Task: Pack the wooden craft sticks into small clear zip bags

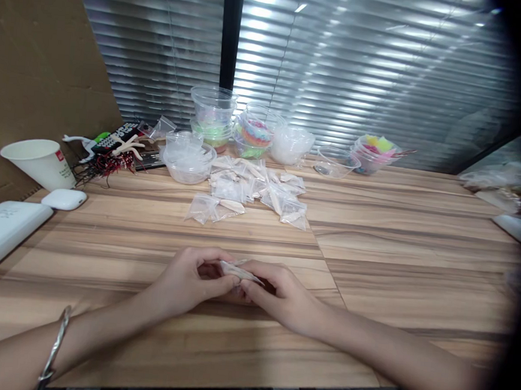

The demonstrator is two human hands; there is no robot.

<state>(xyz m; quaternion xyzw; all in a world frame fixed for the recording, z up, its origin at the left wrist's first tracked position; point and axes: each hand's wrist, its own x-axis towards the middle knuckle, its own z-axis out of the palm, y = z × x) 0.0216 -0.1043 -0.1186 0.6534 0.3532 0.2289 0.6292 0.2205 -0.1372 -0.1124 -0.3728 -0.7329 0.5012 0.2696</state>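
Note:
Near the front middle of the wooden table [139, 360], a small clear plastic bag [239, 270] with something pale in it is held between both hands. My left hand [197, 279] pinches its left side with thumb and fingers, and my right hand [275, 292] grips its right side. Both thumbs nearly meet at the bag's near edge. The fingers hide part of the bag, so its exact contents cannot be told. Beyond the hands lies a loose pile of similar clear bags [238, 187] with pale pieces inside.
Clear bowls [212, 119] stand stacked along the blinds, some with coloured items. A bowl of clear plastic pieces [187, 162] is nearer. At the left are a paper cup [42, 163], a white case [64, 199], a white device [2, 235] and a remote [116, 137].

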